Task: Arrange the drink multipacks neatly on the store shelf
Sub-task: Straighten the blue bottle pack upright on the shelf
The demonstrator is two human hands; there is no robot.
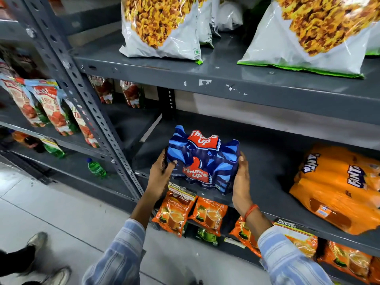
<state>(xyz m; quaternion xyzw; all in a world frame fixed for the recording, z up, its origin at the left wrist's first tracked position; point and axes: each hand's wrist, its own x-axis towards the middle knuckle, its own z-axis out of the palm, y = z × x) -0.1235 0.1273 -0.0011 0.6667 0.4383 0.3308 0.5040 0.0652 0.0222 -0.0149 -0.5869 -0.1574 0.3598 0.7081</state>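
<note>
A blue Thums Up multipack (203,159) with red logos is at the front left of the grey middle shelf (273,167). My left hand (162,175) grips its left side and my right hand (241,179) grips its right side. Whether the pack rests on the shelf or is held just above it, I cannot tell. An orange Fanta multipack (337,188) lies on the same shelf to the right, apart from the blue pack.
White snack bags (160,27) stand on the shelf above. Orange tea packets (174,214) hang below the shelf edge. Tomato pouches (51,105) and green bottles (96,167) fill the left rack. A perforated upright (98,118) stands left of the pack. Someone's shoes (39,239) are on the floor.
</note>
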